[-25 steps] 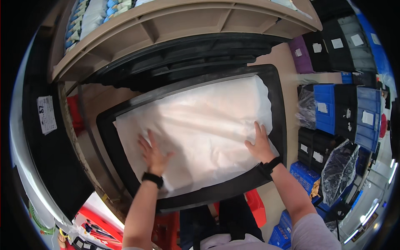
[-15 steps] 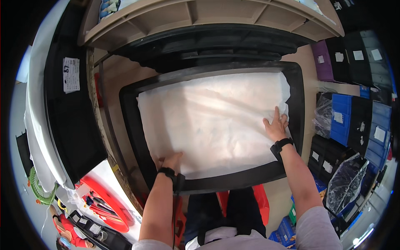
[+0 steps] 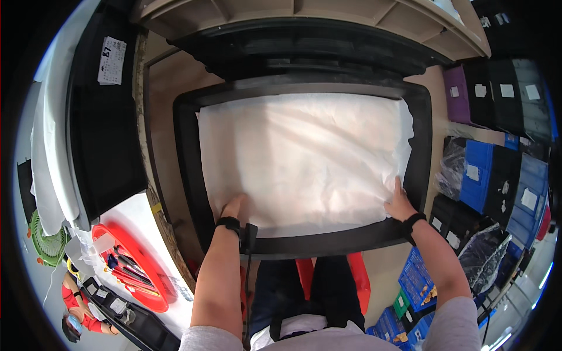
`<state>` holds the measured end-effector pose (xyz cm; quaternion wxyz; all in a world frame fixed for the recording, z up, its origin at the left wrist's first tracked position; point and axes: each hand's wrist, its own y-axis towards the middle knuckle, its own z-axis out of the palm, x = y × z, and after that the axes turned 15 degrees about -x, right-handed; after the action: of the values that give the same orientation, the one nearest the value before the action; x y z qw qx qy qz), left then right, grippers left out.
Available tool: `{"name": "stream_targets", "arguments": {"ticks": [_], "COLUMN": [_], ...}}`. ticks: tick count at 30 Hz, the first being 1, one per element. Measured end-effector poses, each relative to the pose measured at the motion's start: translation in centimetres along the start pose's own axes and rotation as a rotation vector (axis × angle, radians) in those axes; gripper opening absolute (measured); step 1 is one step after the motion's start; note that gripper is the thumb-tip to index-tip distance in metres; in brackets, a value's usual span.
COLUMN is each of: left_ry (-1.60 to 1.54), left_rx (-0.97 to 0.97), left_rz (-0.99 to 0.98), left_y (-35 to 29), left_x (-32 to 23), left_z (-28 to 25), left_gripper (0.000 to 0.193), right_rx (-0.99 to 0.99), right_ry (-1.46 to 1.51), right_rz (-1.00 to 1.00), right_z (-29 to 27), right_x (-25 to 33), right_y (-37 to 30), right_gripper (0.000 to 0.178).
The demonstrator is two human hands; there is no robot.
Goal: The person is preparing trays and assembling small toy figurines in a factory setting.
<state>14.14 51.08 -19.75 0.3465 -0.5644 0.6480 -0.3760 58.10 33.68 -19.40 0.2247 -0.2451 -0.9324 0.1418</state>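
A wide black tray lies before me, with a white sheet of thin paper-like material spread across its inside. Soft creases run from the sheet's middle toward its lower right corner. My left hand rests at the sheet's near left corner, thumb stretched over it; its other fingers are mostly hidden. At the near right corner, my right hand touches the sheet's edge with forefinger and thumb apart. What lies under the sheet is covered.
Beyond the tray stand a black crate and a beige crate. Labelled black, purple and blue bins line the sides. A red tray of tools sits at the lower left, near another person.
My right hand has slid down along the sheet's right side to its near corner. My left hand stays by the near left corner. The view has shifted slightly.
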Motion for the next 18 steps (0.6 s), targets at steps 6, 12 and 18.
{"name": "stream_targets", "arguments": {"ticks": [6,12,18], "left_ry": [0.22,-0.03,-0.2], "left_rx": [0.009,-0.021,-0.08], "left_rz": [-0.01,0.142,0.114], "left_y": [1.1,-0.8,1.0], "left_x": [-0.4,1.1,0.9], "left_z": [-0.8,-1.0,-3.1], "left_gripper": [0.064,0.042,0.036], "right_rx": [0.078,0.054,0.053], "right_ry": [-0.19,-0.172,-0.222], "right_rz": [0.195,0.056,0.098], "right_z": [-0.5,-3.8,-1.1], "right_x": [4.4,6.8,5.5], "right_y": [0.7,0.0,2.4], "right_gripper": [0.087,0.079,0.077]}}
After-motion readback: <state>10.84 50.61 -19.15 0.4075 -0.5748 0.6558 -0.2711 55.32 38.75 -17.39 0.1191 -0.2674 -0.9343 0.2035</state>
